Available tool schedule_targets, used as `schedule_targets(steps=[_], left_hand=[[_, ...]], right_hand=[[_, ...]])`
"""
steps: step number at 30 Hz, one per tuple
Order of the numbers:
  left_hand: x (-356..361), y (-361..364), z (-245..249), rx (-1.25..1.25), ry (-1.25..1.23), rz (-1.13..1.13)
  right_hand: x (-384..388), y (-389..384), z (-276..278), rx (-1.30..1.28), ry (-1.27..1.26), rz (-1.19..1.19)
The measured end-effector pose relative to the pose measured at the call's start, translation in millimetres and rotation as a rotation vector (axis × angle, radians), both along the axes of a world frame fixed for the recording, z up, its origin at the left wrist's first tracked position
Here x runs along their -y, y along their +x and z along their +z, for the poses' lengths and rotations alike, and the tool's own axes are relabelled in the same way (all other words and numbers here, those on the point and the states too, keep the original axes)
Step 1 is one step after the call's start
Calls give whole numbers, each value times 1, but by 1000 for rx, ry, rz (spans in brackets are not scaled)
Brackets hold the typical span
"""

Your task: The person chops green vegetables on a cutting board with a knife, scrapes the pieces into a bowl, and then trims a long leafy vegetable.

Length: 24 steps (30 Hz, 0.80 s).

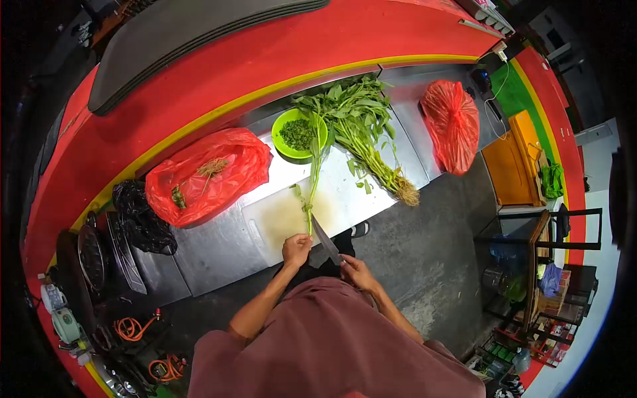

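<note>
My left hand [296,249] pinches the lower end of a long green vegetable stalk [312,179] lying on a white cutting board [272,222]. My right hand [353,268] grips the handle of a knife [325,240], whose blade points at the stalk close beside my left fingers. A green bowl [286,149] of chopped greens sits at the far end of the board. A bunch of leafy greens [361,129] with roots lies to the right of the bowl.
The steel counter [212,249] carries a red plastic bag [206,174] with scraps at the left, a black bag [139,215] beside it and another red bag [452,125] at the right. Stove burners [93,255] sit far left. An orange stool [514,162] stands on the floor at right.
</note>
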<state>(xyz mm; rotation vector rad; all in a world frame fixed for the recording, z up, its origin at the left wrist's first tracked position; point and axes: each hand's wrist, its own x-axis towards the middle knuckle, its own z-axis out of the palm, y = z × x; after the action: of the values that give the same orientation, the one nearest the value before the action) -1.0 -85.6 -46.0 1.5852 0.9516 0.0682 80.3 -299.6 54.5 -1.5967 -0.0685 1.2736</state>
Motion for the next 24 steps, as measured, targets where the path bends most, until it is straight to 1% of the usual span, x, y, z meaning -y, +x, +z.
schedule_targets(steps=[6, 8, 9, 14, 17, 20, 22, 24], left_hand=[[2, 1, 6, 17, -94, 54], [2, 0, 3, 73, -151, 84], [1, 1, 2, 81, -170, 90], [0, 0, 2, 115, -205, 95], [-3, -2, 2, 210, -389, 141], [-14, 0, 34, 160, -418, 118], [-17, 0, 34, 172, -417, 137], [-20, 0, 34, 153, -306, 165]], right_hand=[[5, -5, -16, 112, 55, 20], [4, -5, -18, 138, 30, 25], [3, -2, -9, 141, -4, 50], [2, -4, -15, 132, -34, 16], [3, -6, -21, 133, 13, -5], [0, -4, -12, 127, -16, 16], [-1, -4, -9, 131, -60, 27], [1, -5, -13, 141, -51, 28]])
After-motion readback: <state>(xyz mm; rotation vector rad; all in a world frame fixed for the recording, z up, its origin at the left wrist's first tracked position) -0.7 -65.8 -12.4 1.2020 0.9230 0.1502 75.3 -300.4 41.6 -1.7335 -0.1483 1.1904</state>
